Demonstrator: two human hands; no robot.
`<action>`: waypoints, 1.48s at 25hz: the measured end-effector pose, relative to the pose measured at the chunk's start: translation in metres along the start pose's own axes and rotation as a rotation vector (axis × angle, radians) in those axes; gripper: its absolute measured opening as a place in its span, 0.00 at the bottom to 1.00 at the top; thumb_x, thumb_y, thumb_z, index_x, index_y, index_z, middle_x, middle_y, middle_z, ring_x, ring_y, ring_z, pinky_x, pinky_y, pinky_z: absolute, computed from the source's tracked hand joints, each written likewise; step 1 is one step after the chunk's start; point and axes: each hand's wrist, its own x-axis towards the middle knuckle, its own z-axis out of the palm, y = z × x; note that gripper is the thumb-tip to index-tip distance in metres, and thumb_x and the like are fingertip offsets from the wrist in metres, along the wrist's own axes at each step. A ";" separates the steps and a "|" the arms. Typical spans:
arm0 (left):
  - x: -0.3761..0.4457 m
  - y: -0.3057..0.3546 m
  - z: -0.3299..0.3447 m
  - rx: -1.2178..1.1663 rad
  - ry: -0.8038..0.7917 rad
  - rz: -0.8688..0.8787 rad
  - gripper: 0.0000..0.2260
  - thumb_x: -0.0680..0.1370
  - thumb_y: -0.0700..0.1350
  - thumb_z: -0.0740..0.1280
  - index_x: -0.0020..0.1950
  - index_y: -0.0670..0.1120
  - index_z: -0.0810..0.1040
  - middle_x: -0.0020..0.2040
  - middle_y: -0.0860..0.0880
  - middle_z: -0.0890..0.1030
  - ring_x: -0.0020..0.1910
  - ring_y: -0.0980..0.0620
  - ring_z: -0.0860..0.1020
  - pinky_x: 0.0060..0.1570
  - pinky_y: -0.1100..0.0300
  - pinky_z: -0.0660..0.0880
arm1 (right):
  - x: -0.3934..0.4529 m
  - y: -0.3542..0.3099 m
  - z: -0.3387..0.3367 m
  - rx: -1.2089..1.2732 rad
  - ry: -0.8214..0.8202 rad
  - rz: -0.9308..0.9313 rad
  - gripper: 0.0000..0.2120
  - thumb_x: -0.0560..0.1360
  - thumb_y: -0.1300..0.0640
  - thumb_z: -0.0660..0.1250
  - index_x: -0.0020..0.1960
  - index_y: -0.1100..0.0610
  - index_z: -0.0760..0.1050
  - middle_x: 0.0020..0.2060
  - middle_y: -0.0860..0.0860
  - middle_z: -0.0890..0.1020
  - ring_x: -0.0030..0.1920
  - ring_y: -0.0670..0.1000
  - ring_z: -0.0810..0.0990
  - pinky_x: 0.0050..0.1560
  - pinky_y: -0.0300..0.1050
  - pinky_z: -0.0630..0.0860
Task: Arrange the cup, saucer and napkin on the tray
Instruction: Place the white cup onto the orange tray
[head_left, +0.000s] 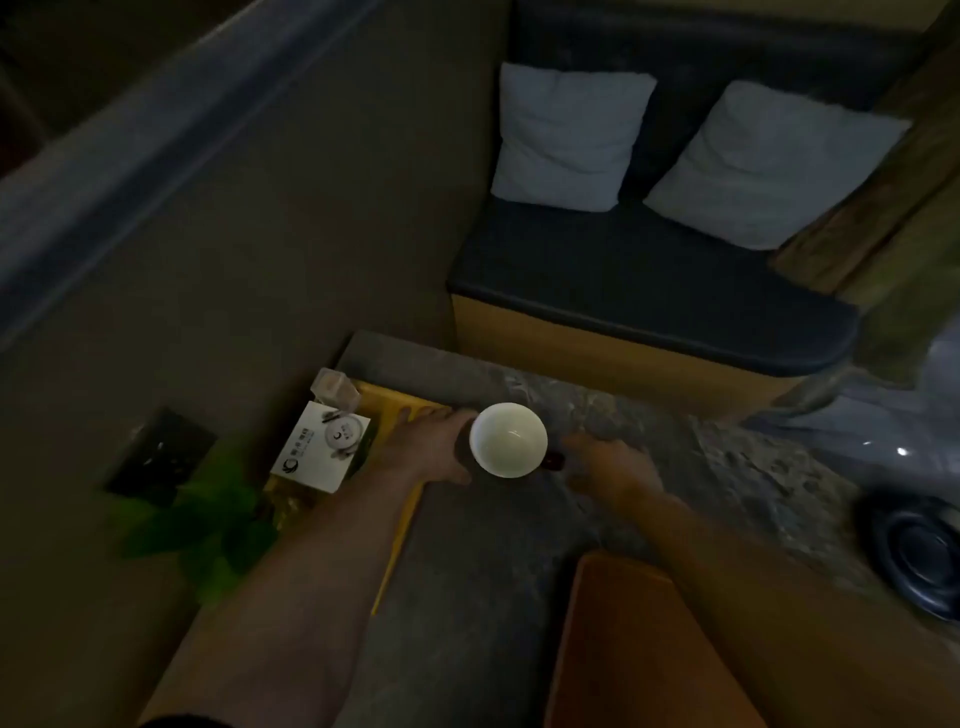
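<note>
A long bench (649, 291) with a dark seat pad stands at the back, and two pale cushions (569, 137) lean on it side by side. In front of it is a grey stone table (675, 467). A yellow tray (402, 410) lies along the left edge of the table. A brown wooden board (623, 649) lies at the near end of the table. A dark round dish (919, 556) sits at the far right, but it is too blurry to tell if it is the saucer.

A green plant (208, 525) grows by the left side of the tray. A white card (324, 452) with a picture on it stands on the tray, and a small clear box (336, 389) is just behind it.

The white cup (508, 440) is empty and sits upright between the two hands, just to the right of the tray. The left hand (434, 447) lies over the tray edge with its fingers spread wide, curved around the left side of the cup. I cannot tell if it grips the cup. The right hand (605, 467) is open and loose, just to the right of the cup by its dark handle, holding nothing.
</note>
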 end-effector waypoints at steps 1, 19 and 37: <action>0.003 0.000 0.000 -0.015 0.006 0.000 0.42 0.64 0.57 0.77 0.74 0.58 0.61 0.73 0.50 0.70 0.72 0.44 0.66 0.70 0.41 0.58 | 0.004 0.000 0.002 -0.009 0.000 -0.001 0.21 0.76 0.51 0.66 0.68 0.44 0.68 0.64 0.52 0.77 0.61 0.58 0.76 0.67 0.63 0.67; 0.006 0.017 0.032 -0.501 0.168 -0.033 0.46 0.60 0.53 0.81 0.73 0.57 0.61 0.71 0.51 0.72 0.71 0.45 0.69 0.69 0.35 0.65 | 0.013 0.006 0.026 0.400 0.148 0.013 0.05 0.76 0.53 0.68 0.50 0.44 0.79 0.49 0.47 0.81 0.46 0.49 0.78 0.48 0.50 0.77; -0.048 0.096 0.076 -0.550 0.003 0.074 0.46 0.60 0.52 0.82 0.71 0.58 0.60 0.70 0.50 0.72 0.70 0.47 0.68 0.67 0.38 0.69 | -0.138 0.052 0.071 0.626 0.278 0.190 0.07 0.72 0.56 0.73 0.44 0.45 0.79 0.40 0.46 0.83 0.37 0.41 0.78 0.35 0.40 0.73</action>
